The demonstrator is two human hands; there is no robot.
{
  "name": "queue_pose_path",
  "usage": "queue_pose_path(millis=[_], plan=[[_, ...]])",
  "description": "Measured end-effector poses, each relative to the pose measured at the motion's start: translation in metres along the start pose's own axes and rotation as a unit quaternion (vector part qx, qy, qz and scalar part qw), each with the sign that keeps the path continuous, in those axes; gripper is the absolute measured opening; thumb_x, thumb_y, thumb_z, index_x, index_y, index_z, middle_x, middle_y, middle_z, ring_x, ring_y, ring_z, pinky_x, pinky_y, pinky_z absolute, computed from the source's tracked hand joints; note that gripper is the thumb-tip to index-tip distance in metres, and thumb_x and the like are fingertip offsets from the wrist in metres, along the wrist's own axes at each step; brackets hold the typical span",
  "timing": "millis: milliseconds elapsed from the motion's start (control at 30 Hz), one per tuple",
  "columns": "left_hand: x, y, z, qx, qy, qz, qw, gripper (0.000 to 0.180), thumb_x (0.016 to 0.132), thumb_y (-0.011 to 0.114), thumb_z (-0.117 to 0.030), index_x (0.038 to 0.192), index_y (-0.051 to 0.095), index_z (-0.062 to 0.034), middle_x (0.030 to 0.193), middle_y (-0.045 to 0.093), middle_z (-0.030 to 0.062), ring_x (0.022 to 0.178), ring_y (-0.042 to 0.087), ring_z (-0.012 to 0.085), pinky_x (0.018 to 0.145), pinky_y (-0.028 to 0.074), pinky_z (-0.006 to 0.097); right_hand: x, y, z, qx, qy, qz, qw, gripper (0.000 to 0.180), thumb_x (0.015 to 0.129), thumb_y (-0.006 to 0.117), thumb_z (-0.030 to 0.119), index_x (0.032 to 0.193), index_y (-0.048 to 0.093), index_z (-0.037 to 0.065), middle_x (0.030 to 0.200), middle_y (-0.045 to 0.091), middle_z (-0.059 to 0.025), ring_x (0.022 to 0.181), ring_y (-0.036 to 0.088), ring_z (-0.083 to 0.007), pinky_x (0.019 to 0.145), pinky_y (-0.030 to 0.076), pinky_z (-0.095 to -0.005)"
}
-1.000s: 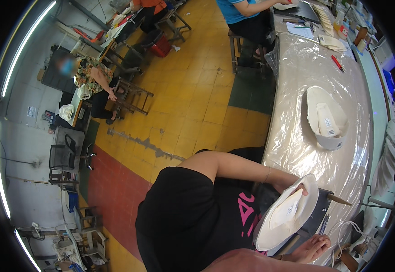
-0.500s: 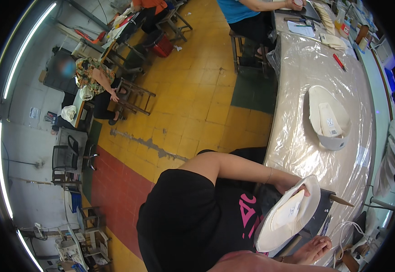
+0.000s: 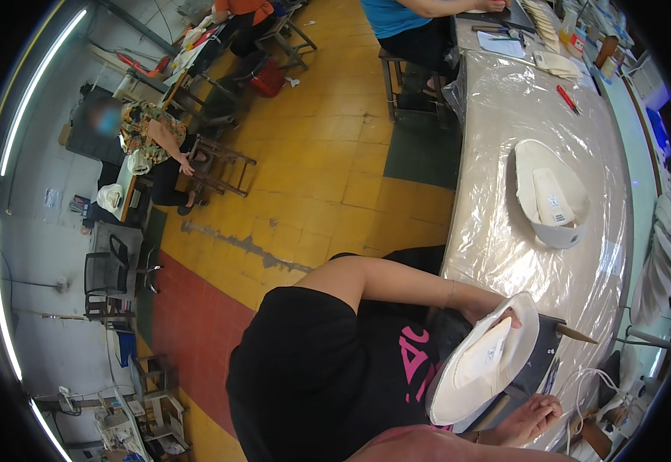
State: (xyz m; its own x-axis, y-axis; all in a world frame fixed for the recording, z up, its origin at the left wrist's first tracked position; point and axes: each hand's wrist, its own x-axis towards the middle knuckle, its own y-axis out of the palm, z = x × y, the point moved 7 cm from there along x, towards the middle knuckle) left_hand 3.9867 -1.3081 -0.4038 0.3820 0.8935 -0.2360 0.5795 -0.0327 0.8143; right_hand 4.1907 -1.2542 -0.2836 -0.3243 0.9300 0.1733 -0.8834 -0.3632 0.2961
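Note:
My left hand (image 3: 509, 314) is closed on the upper rim of a cream oval shell-shaped piece (image 3: 522, 339), its thumb inside the hollow. A paler flat insert with a printed label (image 3: 480, 356) lies inside that hollow. The piece is tilted in front of my chest, over a dark block (image 3: 534, 368) at the table's near edge. My right hand (image 3: 532, 420) is below and to the right of the piece, apart from it. Its fingers are curled together, and whatever they may hold is hidden. A similar cream oval piece (image 3: 532, 165) with a labelled insert rests on the table farther off.
Clear plastic film covers the long table (image 3: 497, 254). A pointed wooden peg (image 3: 574, 333) juts from the block, near a white cord (image 3: 593, 373). A red-handled tool (image 3: 568, 100) lies farther up. One person in blue (image 3: 405, 19) sits at the far end; others sit left.
The view has shifted slightly, moving the whole scene a little left in the picture. My left hand keeps its hold on the oval piece. The fingers of my right hand look slightly more curled.

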Motion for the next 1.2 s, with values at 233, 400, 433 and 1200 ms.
queue_pose_path(millis=[233,400,433,1200], plan=[[-0.007,0.005,-0.005,-0.001,-0.008,-0.014,1.000,0.057,0.080,0.074,-0.033,0.122,0.054,0.0001,0.113,0.060,0.0107,0.101,0.058,0.0190,0.088,0.047,0.033,-0.004,-0.001,0.003,0.001,-0.006,-0.002,1.000,0.013,0.098,0.052,0.015,0.098,0.046,0.003,0.087,0.044,-0.0047,0.073,0.038,-0.0113,0.066,0.034,-0.0243],[-0.010,0.011,-0.012,0.012,0.007,-0.003,1.000,0.059,0.079,0.075,-0.034,0.123,0.054,-0.0001,0.114,0.060,0.0106,0.101,0.058,0.0191,0.088,0.047,0.033,-0.007,0.003,0.009,0.000,-0.019,-0.013,1.000,0.014,0.098,0.052,0.015,0.099,0.046,0.003,0.088,0.044,-0.0046,0.075,0.039,-0.0114,0.068,0.035,-0.0243],[-0.011,0.012,-0.012,0.013,0.006,-0.004,1.000,0.059,0.079,0.075,-0.034,0.123,0.054,-0.0001,0.114,0.059,0.0107,0.101,0.058,0.0191,0.089,0.047,0.033,-0.008,0.004,0.011,-0.006,-0.019,-0.015,1.000,0.014,0.098,0.052,0.015,0.099,0.046,0.003,0.088,0.044,-0.0046,0.075,0.039,-0.0115,0.068,0.035,-0.0245],[-0.014,0.013,-0.013,0.045,-0.012,0.004,0.999,0.058,0.085,0.069,-0.033,0.129,0.049,-0.0030,0.122,0.058,0.0115,0.108,0.057,0.0216,0.097,0.044,0.037,-0.013,0.023,0.023,-0.047,-0.022,-0.032,0.998,0.020,0.097,0.055,0.020,0.093,0.043,0.004,0.083,0.040,-0.0048,0.071,0.036,-0.0134,0.066,0.033,-0.0266]])
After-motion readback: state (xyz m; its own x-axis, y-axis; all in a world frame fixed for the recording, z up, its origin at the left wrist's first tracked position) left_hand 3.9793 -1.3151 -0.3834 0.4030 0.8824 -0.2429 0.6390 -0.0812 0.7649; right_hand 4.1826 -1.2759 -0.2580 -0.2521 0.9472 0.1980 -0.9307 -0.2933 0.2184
